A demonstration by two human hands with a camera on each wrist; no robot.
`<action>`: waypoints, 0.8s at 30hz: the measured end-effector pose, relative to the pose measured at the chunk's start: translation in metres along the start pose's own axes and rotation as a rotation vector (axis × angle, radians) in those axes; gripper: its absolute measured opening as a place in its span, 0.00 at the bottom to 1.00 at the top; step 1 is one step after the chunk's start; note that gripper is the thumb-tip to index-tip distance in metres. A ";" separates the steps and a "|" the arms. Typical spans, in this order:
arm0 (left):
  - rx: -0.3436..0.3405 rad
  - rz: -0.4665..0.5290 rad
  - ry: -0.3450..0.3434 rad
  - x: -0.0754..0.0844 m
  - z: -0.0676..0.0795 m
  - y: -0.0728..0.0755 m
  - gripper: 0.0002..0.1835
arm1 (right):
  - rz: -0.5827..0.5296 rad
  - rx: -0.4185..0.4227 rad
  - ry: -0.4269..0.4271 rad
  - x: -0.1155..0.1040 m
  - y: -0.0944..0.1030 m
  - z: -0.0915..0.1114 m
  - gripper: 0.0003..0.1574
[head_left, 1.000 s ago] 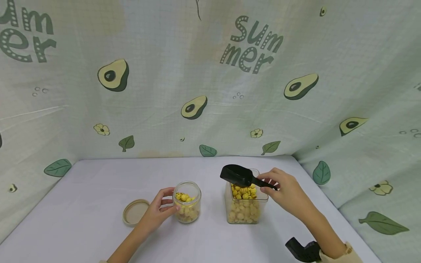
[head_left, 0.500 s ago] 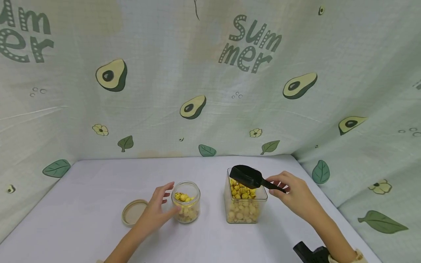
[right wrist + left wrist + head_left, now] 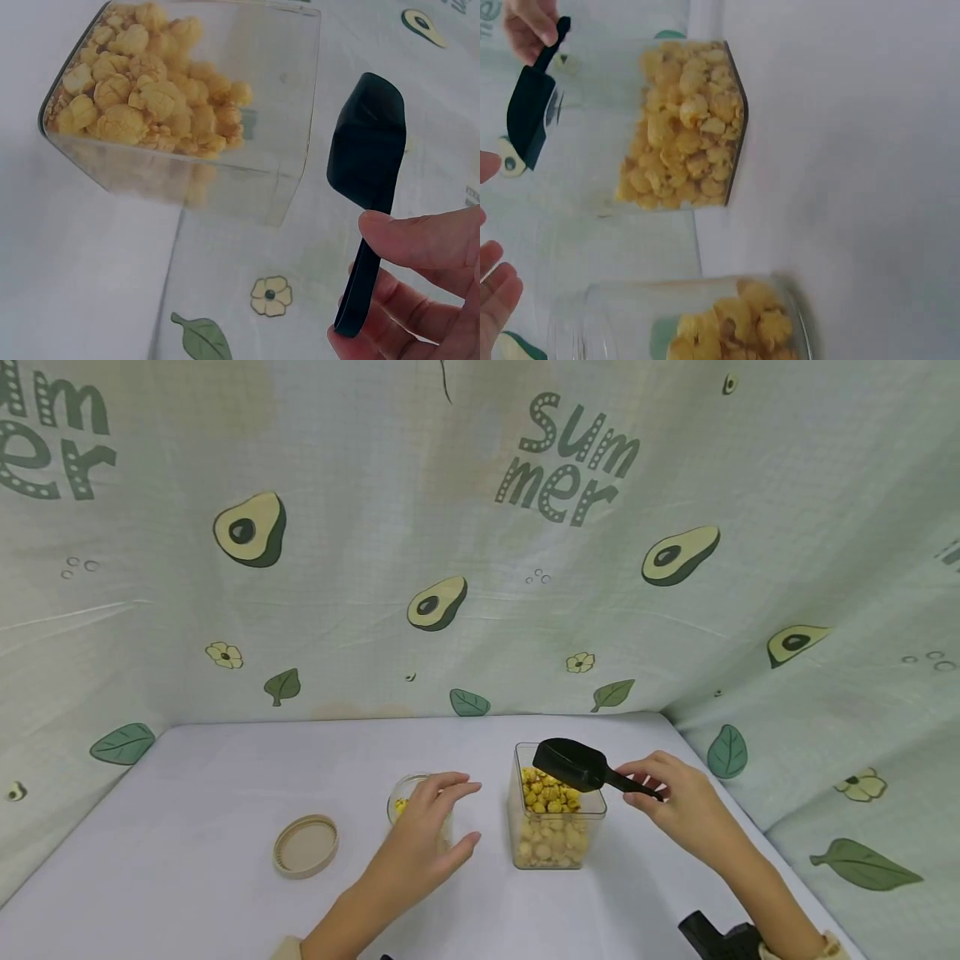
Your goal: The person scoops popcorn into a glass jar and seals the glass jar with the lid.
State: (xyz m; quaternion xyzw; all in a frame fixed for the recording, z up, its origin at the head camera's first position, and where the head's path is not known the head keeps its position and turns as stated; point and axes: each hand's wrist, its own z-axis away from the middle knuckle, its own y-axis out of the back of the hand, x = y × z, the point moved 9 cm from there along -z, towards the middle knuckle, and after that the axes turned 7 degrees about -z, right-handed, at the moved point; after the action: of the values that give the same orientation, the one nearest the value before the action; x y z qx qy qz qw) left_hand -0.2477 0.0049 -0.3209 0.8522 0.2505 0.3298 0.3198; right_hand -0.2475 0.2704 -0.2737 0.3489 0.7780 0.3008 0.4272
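My right hand pinches the handle of a black scoop, held above a square clear container of yellow popcorn. In the right wrist view the scoop stands apart from the container wall, thumb and fingers on its handle. My left hand is in front of a round glass jar, hiding most of it in the head view. Its fingers are spread and hold nothing. Popcorn fills the lower part of the jar, seen in the left wrist view.
A round beige lid lies on the white table, left of the jar. Behind the table hangs a cloth printed with avocados and leaves. A black device sits at the right wrist.
My left hand has come off the jar and moved right, across the front of it. The right hand with the scoop has shifted slightly right above the container.
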 end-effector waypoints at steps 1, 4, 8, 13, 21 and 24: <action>-0.019 0.017 0.004 0.003 -0.002 -0.005 0.30 | 0.003 -0.001 0.002 0.000 0.000 0.000 0.18; -0.074 0.116 0.041 0.006 -0.007 -0.021 0.29 | 0.017 -0.001 0.005 0.000 0.002 0.000 0.18; -0.130 0.316 0.128 -0.001 -0.014 -0.047 0.30 | 0.038 0.005 0.019 0.001 0.004 0.000 0.18; -0.168 0.475 0.210 -0.008 -0.019 -0.072 0.32 | 0.068 0.005 0.057 -0.001 0.007 -0.003 0.17; -0.173 0.592 0.258 -0.007 -0.024 -0.090 0.30 | 0.249 -0.089 0.056 -0.016 0.005 -0.014 0.15; -0.167 0.630 0.261 -0.006 -0.025 -0.093 0.29 | 0.345 -0.125 0.058 -0.028 0.002 -0.020 0.14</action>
State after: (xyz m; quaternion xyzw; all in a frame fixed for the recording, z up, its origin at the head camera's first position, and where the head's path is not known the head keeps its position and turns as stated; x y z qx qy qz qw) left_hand -0.2899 0.0727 -0.3745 0.8092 -0.0136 0.5379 0.2360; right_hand -0.2535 0.2460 -0.2504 0.4414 0.6984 0.4271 0.3675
